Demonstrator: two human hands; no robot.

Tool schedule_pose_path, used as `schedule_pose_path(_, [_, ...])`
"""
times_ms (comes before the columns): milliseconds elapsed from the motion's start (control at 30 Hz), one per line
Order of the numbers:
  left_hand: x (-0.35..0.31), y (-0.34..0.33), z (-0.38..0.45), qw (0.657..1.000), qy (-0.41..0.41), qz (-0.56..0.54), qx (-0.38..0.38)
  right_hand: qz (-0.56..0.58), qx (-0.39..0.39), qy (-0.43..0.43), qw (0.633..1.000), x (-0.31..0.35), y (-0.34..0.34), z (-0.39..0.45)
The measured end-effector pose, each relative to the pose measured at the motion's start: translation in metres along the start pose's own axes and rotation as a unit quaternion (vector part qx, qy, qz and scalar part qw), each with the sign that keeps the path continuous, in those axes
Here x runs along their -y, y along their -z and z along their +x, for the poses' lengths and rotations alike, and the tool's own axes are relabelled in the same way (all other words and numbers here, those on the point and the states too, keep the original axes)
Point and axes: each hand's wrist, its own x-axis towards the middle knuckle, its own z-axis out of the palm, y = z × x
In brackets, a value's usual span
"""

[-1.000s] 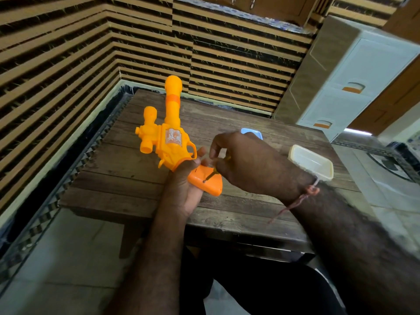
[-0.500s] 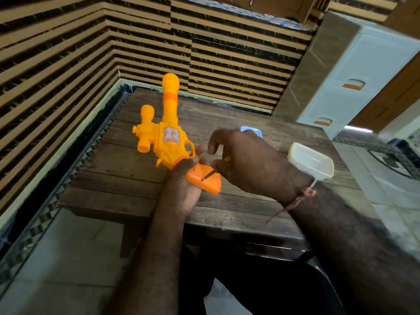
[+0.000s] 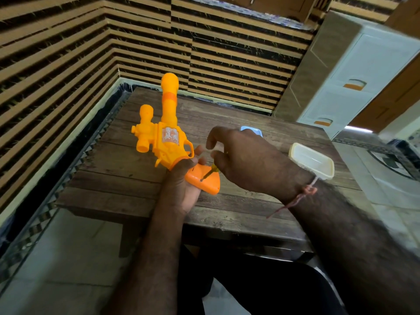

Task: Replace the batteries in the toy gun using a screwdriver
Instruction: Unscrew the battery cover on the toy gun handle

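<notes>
The orange toy gun (image 3: 164,142) is held above the wooden table (image 3: 127,173), barrel pointing away from me. My left hand (image 3: 181,185) grips its handle from below, and the handle's butt end (image 3: 204,181) faces me. My right hand (image 3: 247,162) pinches a small yellow-handled screwdriver (image 3: 210,172). Its tip is set into a hole in the butt end. Most of the screwdriver is hidden under my fingers.
A pale plastic container (image 3: 312,161) sits on the table to the right of my right wrist. A light blue object (image 3: 251,130) peeks out behind my right hand. A white drawer unit (image 3: 363,71) stands beyond the table's right corner. Striped walls enclose the far left.
The gun and both hands have stayed almost in place. My right hand's fingers have shifted slightly on the screwdriver, whose tip remains in the handle.
</notes>
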Motion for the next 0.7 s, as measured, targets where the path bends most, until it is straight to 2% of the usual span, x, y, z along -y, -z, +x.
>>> schedule_pose_path(100, [-0.001, 0.000, 0.000, 1.000, -0.007, 0.017, -0.011, 0.041, 0.036, 0.000, 0.998, 0.001, 0.007, 0.000])
schedule_pose_path(200, [0.001, 0.002, -0.001, 1.000, 0.007, 0.001, -0.017, 0.089, 0.039, 0.003, 0.995, 0.001, 0.006, 0.001])
schedule_pose_path(333, [0.001, -0.002, -0.003, 1.000, 0.008, 0.009, 0.010, 0.023, 0.007, 0.007, 1.000, -0.001, -0.002, 0.002])
schedule_pose_path(400, [-0.001, -0.001, -0.003, 1.000, 0.000, 0.005, -0.010, -0.004, -0.015, 0.010, 1.000, -0.001, -0.002, 0.002])
schedule_pose_path(567, [0.001, 0.001, -0.001, 1.000, -0.004, 0.009, -0.016, 0.049, 0.041, 0.007, 0.998, 0.000, 0.005, 0.002])
schedule_pose_path(700, [0.000, -0.002, -0.001, 1.000, -0.011, 0.006, 0.009, 0.054, 0.039, 0.008, 0.998, -0.002, 0.003, 0.003])
